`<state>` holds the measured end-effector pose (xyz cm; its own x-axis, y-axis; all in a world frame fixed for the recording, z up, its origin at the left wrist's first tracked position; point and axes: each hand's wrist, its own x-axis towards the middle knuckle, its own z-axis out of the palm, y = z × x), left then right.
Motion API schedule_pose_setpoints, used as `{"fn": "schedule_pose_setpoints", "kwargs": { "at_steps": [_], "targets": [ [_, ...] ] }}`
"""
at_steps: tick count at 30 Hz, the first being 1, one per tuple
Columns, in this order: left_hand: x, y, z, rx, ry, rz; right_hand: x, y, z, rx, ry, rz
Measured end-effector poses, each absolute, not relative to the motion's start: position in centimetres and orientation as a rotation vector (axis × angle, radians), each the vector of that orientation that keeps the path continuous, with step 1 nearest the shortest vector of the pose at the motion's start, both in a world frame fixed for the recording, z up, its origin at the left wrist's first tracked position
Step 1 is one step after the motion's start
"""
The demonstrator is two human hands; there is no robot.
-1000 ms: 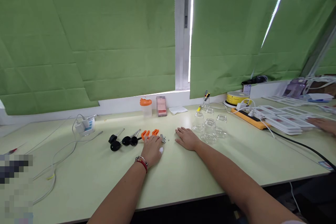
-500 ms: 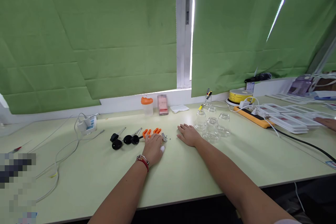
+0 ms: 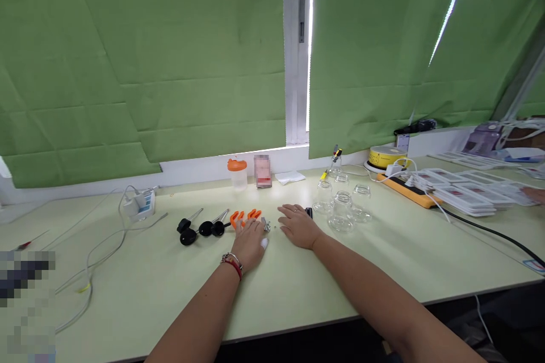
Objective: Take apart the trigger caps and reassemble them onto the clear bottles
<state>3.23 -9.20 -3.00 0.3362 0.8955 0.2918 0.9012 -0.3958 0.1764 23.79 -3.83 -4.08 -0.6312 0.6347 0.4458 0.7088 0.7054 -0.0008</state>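
Four black round-headed pieces (image 3: 206, 228) lie left of my left hand (image 3: 248, 241), which rests palm down with its fingertips at at least two orange pieces (image 3: 254, 214), though I cannot tell whether it grips one. My right hand (image 3: 298, 227) lies palm down, fingers loosely spread, beside one partly hidden black object (image 3: 309, 212) and near five glass jars (image 3: 343, 212) on the table (image 3: 281, 295).

no legible txt, pink box (image 3: 263, 172) blurred, tray labels (image 3: 468, 193) too small
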Motion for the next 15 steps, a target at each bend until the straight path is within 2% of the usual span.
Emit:
{"fn": "schedule_pose_setpoints", "kwargs": {
  "at_steps": [4, 15],
  "targets": [
    [3.3, -9.1, -3.2, -2.548, -1.721, -0.515, 22.1, -5.0, -3.9, -0.896, -2.589, -0.185],
    [3.1, -8.6, -3.9, -2.567, -1.737, -0.455, 21.9, -5.0, -4.0, -0.895, -2.671, -0.038]
  ]
}}
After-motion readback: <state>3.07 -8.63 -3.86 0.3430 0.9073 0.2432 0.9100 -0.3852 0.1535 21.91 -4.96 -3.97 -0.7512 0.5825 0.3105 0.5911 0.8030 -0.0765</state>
